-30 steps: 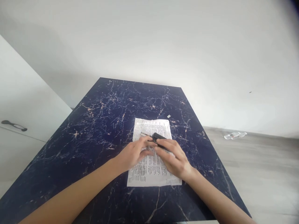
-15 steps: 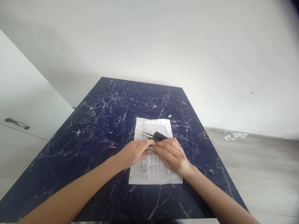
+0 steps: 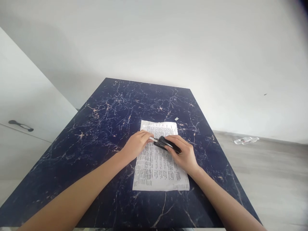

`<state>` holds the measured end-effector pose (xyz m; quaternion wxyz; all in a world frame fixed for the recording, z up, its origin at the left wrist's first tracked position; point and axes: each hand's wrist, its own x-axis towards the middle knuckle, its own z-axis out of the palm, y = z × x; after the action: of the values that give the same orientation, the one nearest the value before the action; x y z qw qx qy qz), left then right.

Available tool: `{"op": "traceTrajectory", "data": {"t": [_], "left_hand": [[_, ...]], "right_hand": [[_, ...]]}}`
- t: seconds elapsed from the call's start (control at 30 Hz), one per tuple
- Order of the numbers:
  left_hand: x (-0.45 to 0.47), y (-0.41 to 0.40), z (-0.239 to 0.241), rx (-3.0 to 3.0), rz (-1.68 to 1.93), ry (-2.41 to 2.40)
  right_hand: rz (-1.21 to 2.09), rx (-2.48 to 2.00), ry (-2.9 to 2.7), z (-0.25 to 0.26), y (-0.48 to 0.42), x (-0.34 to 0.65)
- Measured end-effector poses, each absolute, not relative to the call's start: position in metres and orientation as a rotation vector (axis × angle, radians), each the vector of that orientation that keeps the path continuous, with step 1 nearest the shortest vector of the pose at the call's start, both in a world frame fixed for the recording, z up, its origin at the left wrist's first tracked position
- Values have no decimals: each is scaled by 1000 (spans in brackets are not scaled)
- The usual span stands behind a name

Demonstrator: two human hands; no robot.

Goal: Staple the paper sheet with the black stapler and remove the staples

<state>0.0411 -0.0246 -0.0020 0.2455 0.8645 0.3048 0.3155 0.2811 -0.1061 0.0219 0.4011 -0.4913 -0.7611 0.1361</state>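
A black stapler is held over a sheet of printed paper, tilted down to the right. My right hand wraps its fingers and thumb round the stapler's right end, covering part of it. From the left end sticks out a thin, light metal piece. The fingertips of my left hand are closed on that piece's outer tip. The paper lies flat beneath both hands.
The dark blue marbled table meets a white wall at its far side. A small white scrap lies beyond the paper. On the floor to the right is a clear plastic item. A white cabinet with a dark handle stands at the left.
My hands have moved apart and slightly away from me. My left hand has gone to the stapler's protruding metal piece, and my right hand's grip now shows more of the stapler.
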Motion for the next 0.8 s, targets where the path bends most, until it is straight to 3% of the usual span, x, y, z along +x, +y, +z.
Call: {"op": "traceTrajectory", "data": {"t": [0.8], "left_hand": [[30,-19,0,2296,741,738]], "right_hand": [[437,-1214,-1933,27,-106,282]]}}
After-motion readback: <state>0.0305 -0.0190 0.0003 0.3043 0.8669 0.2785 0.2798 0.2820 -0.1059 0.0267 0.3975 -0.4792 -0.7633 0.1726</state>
